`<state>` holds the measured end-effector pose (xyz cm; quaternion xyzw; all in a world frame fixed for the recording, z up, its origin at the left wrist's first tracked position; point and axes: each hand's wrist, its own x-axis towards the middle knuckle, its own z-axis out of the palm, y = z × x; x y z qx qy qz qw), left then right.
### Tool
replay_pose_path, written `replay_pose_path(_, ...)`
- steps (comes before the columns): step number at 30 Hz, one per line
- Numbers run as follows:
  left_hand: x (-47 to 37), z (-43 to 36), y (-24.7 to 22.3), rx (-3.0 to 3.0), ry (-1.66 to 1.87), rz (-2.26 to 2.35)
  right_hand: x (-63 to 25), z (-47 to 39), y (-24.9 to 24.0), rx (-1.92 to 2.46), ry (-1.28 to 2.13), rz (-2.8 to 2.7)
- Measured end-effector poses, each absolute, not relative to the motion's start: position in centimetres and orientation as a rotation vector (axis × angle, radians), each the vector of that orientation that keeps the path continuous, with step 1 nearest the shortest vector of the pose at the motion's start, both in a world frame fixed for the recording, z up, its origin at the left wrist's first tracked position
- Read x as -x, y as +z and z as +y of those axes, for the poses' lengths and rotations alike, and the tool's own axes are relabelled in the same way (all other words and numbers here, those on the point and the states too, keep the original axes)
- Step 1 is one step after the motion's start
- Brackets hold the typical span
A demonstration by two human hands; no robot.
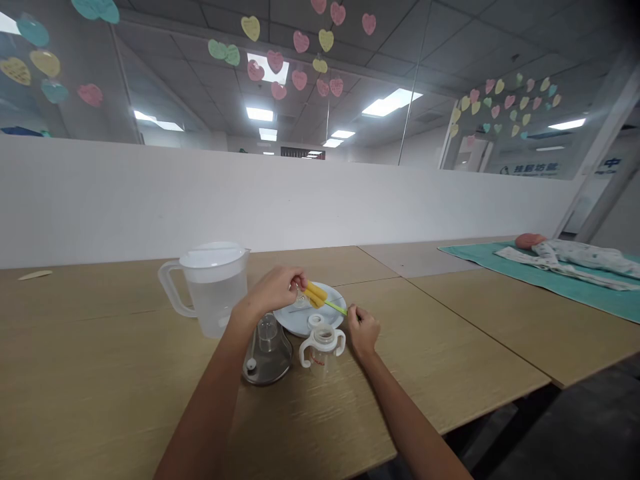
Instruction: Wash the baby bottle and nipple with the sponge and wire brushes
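Note:
My right hand (363, 329) is closed round the thin green handle of a bottle brush (316, 294) with a yellow sponge head. My left hand (285, 288) is pinched at the far end of that sponge. A small clear piece (301, 299) shows just below the left fingers; I cannot tell whether they touch it. Beneath the brush lies a white plate (336, 294). In front of the plate stands an open clear baby bottle (323, 360) with two white handles, and a white ring (315, 321) is right behind it.
Left of the plate, partly behind my left forearm, is a metal tray (270, 373) holding a clear cup (267, 328). A lidded water jug (215, 293) stands farther left. At the far right, a baby doll (560, 250) lies on a teal towel (595, 290). A white wall (300, 207) borders the table.

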<state>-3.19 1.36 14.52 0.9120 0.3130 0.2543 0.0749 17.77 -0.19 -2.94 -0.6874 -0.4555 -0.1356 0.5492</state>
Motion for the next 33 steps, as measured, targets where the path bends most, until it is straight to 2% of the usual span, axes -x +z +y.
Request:
replay_pose_path(26,3.35,2.34,14.08,-2.722,0.681,1.229,-17.82,-0.22,-2.89,1.599,-0.260,-1.048)
replay_pose_path(33,3.27,2.10,14.44,-2.719,0.688,1.425,-17.75,-0.27,-2.83,1.587,-0.253,-1.047)
